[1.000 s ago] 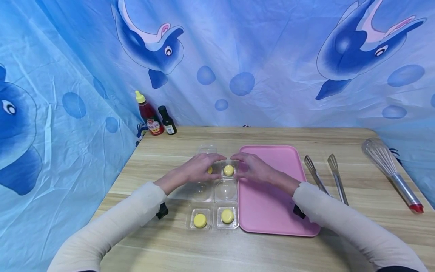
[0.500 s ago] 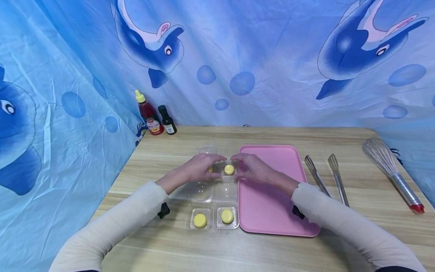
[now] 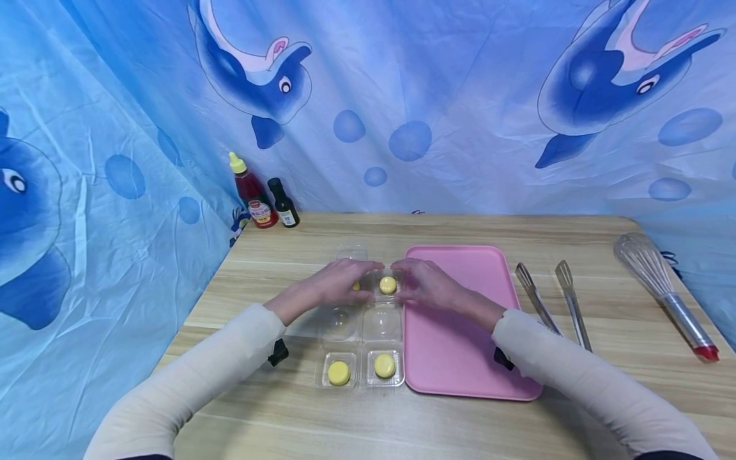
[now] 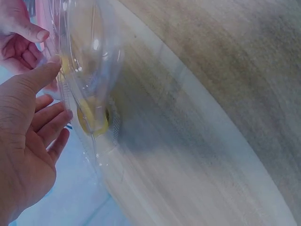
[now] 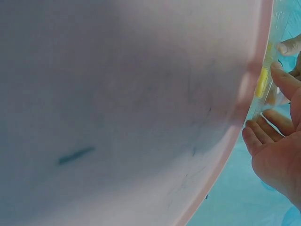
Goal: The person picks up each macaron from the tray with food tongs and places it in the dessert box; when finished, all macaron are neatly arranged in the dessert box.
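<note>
My left hand and right hand hold a clear plastic box from its two sides, thumbs at the near end and fingers curved toward the far end. Inside it sits a round yellow cake. Partly behind my left hand is a second clear box with another yellow cake. In the left wrist view, clear plastic with a yellow cake stands beside my left fingertips. The right wrist view has my right thumb and fingertips at the edge of the box, with yellow showing through.
Two open clear boxes nearer the person hold a yellow cake each, domed lids folded back. A pink tray lies alongside on the right. Beyond it are tongs and a whisk; sauce bottles stand back left.
The held box and its yellow cake have shifted very slightly away from the person. Both hands keep nearly the same place and grip.
</note>
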`<state>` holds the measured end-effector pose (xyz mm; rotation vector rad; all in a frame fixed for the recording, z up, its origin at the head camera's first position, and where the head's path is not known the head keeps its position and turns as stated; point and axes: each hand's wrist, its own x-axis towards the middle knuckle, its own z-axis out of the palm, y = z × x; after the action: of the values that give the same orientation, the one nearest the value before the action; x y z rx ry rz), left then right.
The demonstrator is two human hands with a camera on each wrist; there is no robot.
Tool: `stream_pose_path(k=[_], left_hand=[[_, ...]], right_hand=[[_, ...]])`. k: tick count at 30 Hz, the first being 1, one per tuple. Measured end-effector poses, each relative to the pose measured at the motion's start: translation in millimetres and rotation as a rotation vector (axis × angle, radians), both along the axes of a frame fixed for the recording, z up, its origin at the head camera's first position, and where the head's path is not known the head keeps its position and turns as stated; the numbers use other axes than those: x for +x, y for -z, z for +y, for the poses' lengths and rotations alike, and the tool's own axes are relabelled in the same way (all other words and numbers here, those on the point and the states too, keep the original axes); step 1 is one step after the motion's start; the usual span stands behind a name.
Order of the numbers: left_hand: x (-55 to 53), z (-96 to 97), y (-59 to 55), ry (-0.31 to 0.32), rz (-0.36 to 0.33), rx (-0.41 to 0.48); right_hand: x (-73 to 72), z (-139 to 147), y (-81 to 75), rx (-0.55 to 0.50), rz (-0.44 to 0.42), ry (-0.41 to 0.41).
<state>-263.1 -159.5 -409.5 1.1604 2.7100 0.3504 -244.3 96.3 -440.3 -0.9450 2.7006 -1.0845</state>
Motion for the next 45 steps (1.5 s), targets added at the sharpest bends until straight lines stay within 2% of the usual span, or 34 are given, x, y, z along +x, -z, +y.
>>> stream_pose_path(k=[8,14,17,22,26,30,32,39,45], left_hand=[[-1.8,-4.9,3.0,0.002,-0.017,0.022],[-9.0,-14.3,-4.0,-0.029,-0.016,0.079],[-15.5,-22.6,-10.1,-0.074,-0.024,0.118],[-28.7,-40.8,-15.9,-0.203,-0.065,0.174],[-39.8,-56.1,-12.4,-0.290,-0.090,0.198],[-47.9,-71.3,-5.8,-0.331,-0.103,0.225],[-51.2,-78.0,-2.3,-0.332,-0.114,0.238],[-57.6,-90.8,7.1,-0.275,-0.173,0.256],[-57.4,-92.7,11.5,-0.285,-0.233,0.241]], right_hand=[[1.2,1.7,-1.6,-0.006,-0.046,0.001],[-1.5,2.0,-6.2,-0.004,-0.072,0.024],[-4.9,0.3,-8.5,-0.013,-0.071,0.037],[-14.6,-3.9,-10.9,-0.025,-0.068,0.041],[-25.0,-8.2,-10.7,-0.048,-0.106,0.039],[-36.1,-15.7,-11.2,-0.070,-0.121,0.047],[-41.5,-19.8,-11.8,-0.073,-0.123,0.056],[-59.1,-34.9,-10.0,-0.049,-0.130,0.071],[-67.1,-48.3,-10.5,-0.035,-0.158,0.060]])
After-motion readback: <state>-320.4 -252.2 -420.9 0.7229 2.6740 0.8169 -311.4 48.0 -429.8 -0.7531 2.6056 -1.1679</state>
